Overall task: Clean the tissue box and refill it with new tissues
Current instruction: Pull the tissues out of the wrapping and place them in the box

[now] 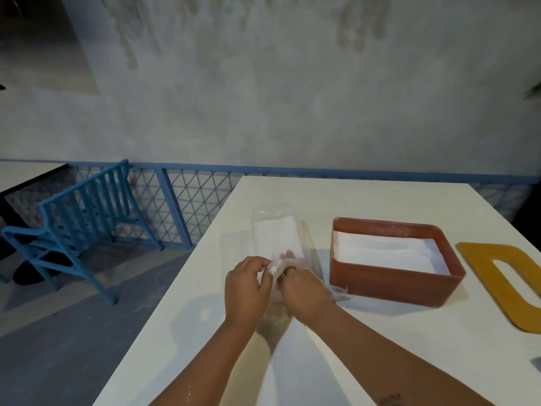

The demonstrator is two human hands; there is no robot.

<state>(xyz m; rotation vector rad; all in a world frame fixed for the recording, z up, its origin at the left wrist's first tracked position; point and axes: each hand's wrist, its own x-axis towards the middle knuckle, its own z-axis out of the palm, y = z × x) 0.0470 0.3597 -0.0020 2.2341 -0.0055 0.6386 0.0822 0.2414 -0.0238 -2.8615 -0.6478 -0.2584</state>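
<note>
Where the two hands meet over the white bench (336,197), the entries run as follows

1. Left hand (248,284): fingers curled, pinching the bunched near end of a clear plastic wrapper.
2. Right hand (304,284): fingers likewise curled on the same bunched end, touching the left hand's fingers.
3. Long pack of white tissues in clear plastic wrapper (276,232): lies on the bench, reaching away from both hands; its near end is gathered between them.
4. Reddish-brown rectangular tissue box with rounded corners (389,285): open-topped, upright, just right of the right hand, its near corner close to that wrist.
5. Flat layer of white tissues (386,250): inside the box, below the rim.
6. Flat orange-yellow lid with an oblong slot (503,251): on the bench, right of the box and apart from it.
7. Blue slatted chair (85,206): on the floor, well left of the left hand.
8. Blue lattice railing (199,200): beyond the bench's far edge
</note>
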